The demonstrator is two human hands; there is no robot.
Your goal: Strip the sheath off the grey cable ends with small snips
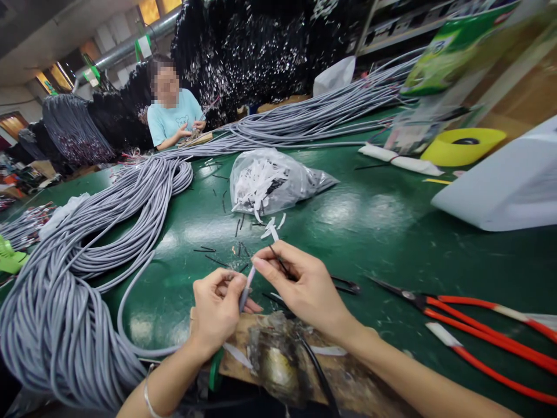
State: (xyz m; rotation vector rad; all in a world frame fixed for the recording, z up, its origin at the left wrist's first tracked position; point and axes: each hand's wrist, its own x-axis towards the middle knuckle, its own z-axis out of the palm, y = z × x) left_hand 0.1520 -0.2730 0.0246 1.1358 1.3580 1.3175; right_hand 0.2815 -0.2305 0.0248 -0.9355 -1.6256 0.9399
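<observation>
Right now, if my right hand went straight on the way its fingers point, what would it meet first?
The grey cable end in your left hand; your right hand seems to touch its tip, though depth is unclear.

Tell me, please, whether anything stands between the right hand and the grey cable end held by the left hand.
Nothing visible does: the right hand touches the tip of the grey cable end, which the left hand grips.
</observation>
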